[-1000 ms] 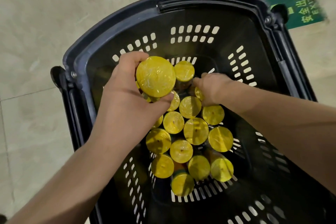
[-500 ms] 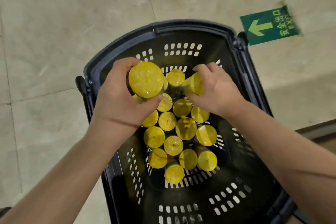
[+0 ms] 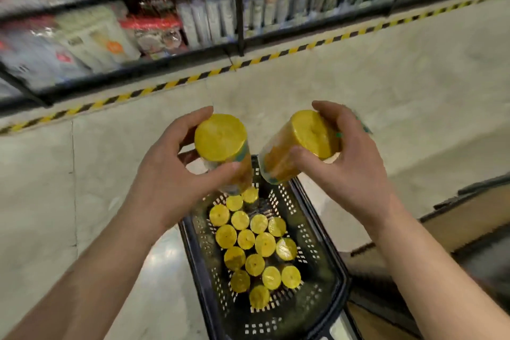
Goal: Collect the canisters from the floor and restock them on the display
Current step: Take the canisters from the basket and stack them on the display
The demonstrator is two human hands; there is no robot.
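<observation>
Above the far end of the black shopping basket, two yellow-lidded canisters held up, one per hand. In the left hand, the left canister: roughly upright, lid toward the camera, thumb laid across the near side of the body just under the lid, fingers curled round the far side. In the right hand, the right canister: tilted, lid up and to the right, base down toward the left, thumb pressed on the orange body, fingers wrapped over the far edge of the lid. Close together but not touching. Down in the basket, packed lid-up in a tight cluster, more than a dozen basket canisters of the same kind. Beneath, a pale floor. Farther off, past a yellow-and-black hazard stripe, blurred store shelves of packaged goods; at the near right, a cardboard box. No matching display to be made out. Probably stiff-walled and fairly light, judging by the easy one-handed hold. Possibly slick under a glossy wrap, so best taken round the body just below the lid, never by the lid alone. Tall and narrow, hence likely to topple; worth setting down upright and square.
</observation>
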